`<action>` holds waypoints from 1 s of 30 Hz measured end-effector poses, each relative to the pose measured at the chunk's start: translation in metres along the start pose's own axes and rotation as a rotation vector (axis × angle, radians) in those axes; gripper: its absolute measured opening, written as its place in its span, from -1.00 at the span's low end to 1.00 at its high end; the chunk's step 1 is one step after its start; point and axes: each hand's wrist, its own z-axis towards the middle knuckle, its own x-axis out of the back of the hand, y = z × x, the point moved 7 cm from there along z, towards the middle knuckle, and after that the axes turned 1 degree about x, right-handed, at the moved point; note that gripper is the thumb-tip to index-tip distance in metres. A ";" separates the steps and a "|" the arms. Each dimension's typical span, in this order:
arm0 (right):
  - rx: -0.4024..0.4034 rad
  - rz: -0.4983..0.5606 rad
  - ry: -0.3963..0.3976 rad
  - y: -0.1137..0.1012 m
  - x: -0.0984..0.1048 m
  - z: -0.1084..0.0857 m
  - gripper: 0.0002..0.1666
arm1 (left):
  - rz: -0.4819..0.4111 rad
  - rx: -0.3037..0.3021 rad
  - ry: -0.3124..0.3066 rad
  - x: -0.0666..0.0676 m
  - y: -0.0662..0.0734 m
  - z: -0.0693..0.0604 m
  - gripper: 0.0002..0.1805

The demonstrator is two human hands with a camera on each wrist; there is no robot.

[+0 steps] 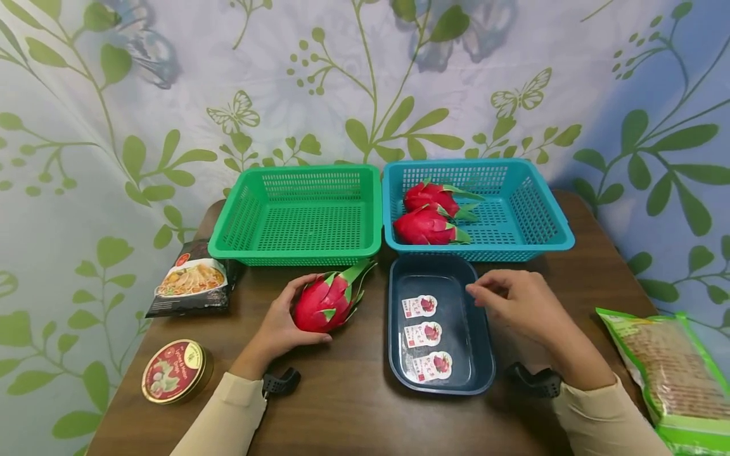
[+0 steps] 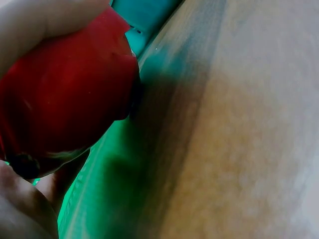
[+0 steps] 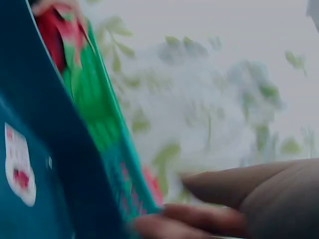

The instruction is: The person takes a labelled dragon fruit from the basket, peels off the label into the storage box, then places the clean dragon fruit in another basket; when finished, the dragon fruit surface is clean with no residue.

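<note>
My left hand (image 1: 279, 330) grips a red dragon fruit (image 1: 322, 304) with green leaf tips, thumb on the near side and fingers round the far side. In the left wrist view the same fruit fills the upper left. My right hand (image 1: 521, 303) hovers at the right rim of a dark blue tray (image 1: 441, 263), fingers loosely bent. Thumb and fingers stand apart in the right wrist view, with nothing visible between them. Three small stickers with a dragon fruit picture, such as the middle sticker (image 1: 423, 334), lie in the tray.
Behind are a green basket (image 1: 296, 258) and a blue basket (image 1: 485, 252) holding two dragon fruits (image 1: 424, 227). On the left lie a noodle packet (image 1: 191, 282) and a round red tin (image 1: 173, 372). A green-edged bag (image 1: 673, 367) lies at the right edge.
</note>
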 end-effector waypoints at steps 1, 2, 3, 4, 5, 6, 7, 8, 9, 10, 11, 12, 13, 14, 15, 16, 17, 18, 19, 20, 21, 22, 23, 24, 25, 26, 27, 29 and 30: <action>-0.054 0.066 0.055 0.014 0.006 0.001 -0.60 | 0.000 0.002 0.001 0.000 0.000 0.000 0.18; -0.110 0.135 0.101 0.028 0.010 0.002 -0.52 | 0.001 0.003 0.000 0.000 0.000 0.000 0.18; -0.157 0.230 0.141 0.043 0.012 0.003 -0.45 | 0.001 0.007 0.000 0.000 0.000 -0.001 0.18; -0.190 0.356 0.174 0.057 0.012 0.005 -0.41 | 0.001 0.012 -0.001 0.000 0.000 -0.001 0.18; -0.211 0.492 0.198 0.071 0.011 0.006 -0.40 | 0.003 0.015 -0.001 0.000 -0.001 -0.001 0.19; -0.226 0.640 0.215 0.082 0.008 0.009 -0.40 | 0.006 0.019 -0.003 0.000 -0.001 -0.001 0.19; -0.232 0.790 0.226 0.092 0.005 0.011 -0.44 | 0.009 0.024 -0.005 0.000 -0.001 -0.001 0.19; -0.229 0.931 0.227 0.100 0.002 0.013 -0.50 | 0.012 0.028 -0.006 0.000 -0.001 -0.002 0.19; -0.219 1.077 0.226 0.106 -0.001 0.016 -0.56 | 0.014 0.034 -0.006 0.000 -0.002 -0.002 0.19; -0.202 1.196 0.219 0.110 -0.004 0.018 -0.64 | 0.016 0.037 -0.008 -0.001 -0.001 -0.002 0.19; -0.181 1.301 0.211 0.112 -0.005 0.021 -0.69 | 0.018 0.040 -0.006 -0.001 -0.001 -0.002 0.19; -0.161 1.406 0.203 0.114 -0.006 0.025 -0.73 | 0.021 0.041 -0.006 -0.001 0.000 -0.002 0.19; -0.145 1.501 0.194 0.115 -0.007 0.028 -0.77 | 0.023 0.044 -0.004 0.000 0.001 -0.001 0.18; -0.141 1.585 0.191 0.116 -0.007 0.032 -0.79 | 0.027 0.042 -0.002 0.000 0.002 -0.001 0.18; -0.146 1.662 0.191 0.116 -0.007 0.034 -0.80 | 0.029 0.042 -0.001 0.000 0.004 -0.001 0.17; -0.160 1.729 0.199 0.117 -0.008 0.036 -0.81 | 0.027 0.040 -0.004 0.000 0.005 -0.001 0.17; -0.176 1.788 0.210 0.118 -0.008 0.037 -0.83 | 0.029 0.038 -0.007 0.000 0.001 -0.001 0.17; -0.186 1.827 0.224 0.119 -0.009 0.037 -0.84 | 0.029 0.036 -0.012 0.001 -0.003 -0.001 0.17; -0.190 1.854 0.237 0.120 -0.009 0.036 -0.85 | 0.027 0.034 -0.017 0.001 -0.008 -0.001 0.17; -0.183 1.867 0.250 0.121 -0.009 0.036 -0.85 | 0.025 0.032 -0.023 0.002 -0.013 -0.001 0.17; -0.167 1.875 0.257 0.121 -0.009 0.036 -0.84 | 0.020 0.034 -0.030 0.003 -0.018 -0.001 0.17; -0.145 1.879 0.260 0.121 -0.008 0.036 -0.82 | 0.019 0.035 -0.035 0.004 -0.024 -0.001 0.16; -0.120 1.883 0.259 0.121 -0.008 0.036 -0.80 | 0.022 0.039 -0.041 0.006 -0.028 -0.001 0.16; -0.096 1.884 0.255 0.120 -0.008 0.037 -0.77 | 0.022 0.043 -0.046 0.007 -0.027 -0.001 0.15; -0.072 1.883 0.251 0.120 -0.008 0.039 -0.76 | 0.020 0.042 -0.050 0.009 -0.024 -0.001 0.15; -0.054 1.876 0.250 0.120 -0.008 0.040 -0.74 | 0.020 0.038 -0.055 0.011 -0.021 -0.001 0.14; -0.042 1.867 0.250 0.119 -0.008 0.041 -0.74 | 0.019 0.031 -0.061 0.013 -0.017 -0.001 0.14; -0.028 1.858 0.257 0.120 -0.009 0.041 -0.75 | 0.030 0.004 -0.071 0.018 -0.007 -0.002 0.15; -0.028 1.855 0.263 0.120 -0.010 0.040 -0.75 | 0.031 -0.010 -0.075 0.020 -0.001 -0.001 0.15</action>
